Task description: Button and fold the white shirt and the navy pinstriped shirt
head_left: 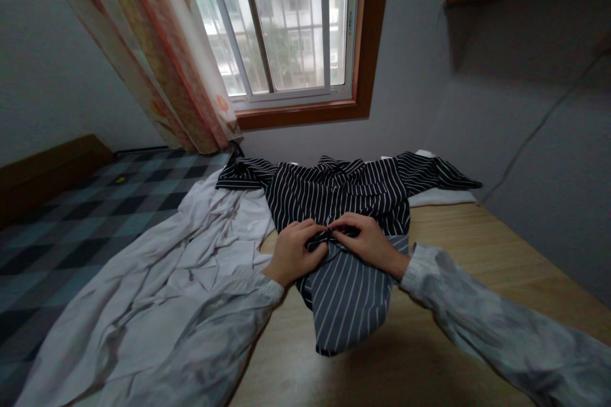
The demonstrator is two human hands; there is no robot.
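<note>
A black shirt with white stripes [334, 194] lies spread on the wooden table, its sleeves stretched out to both sides and its collar toward the wall. The lower part is turned so that a greyer striped side [353, 299] shows and hangs toward me. My left hand [296, 249] pinches the shirt's front near the middle, thumb below and fingers above. Close beside it, my right hand [365, 238] pinches the same spot, the fingertips of both hands almost meeting. What small part of the front lies between the fingertips is too hidden to make out.
White cloth [191, 254] lies crumpled at the left, and more white fabric [442, 197] shows under the right sleeve. The wooden table [458, 241] borders a bed with a checked sheet [95, 203]. Behind are a window [291, 25] and a patterned curtain [176, 63].
</note>
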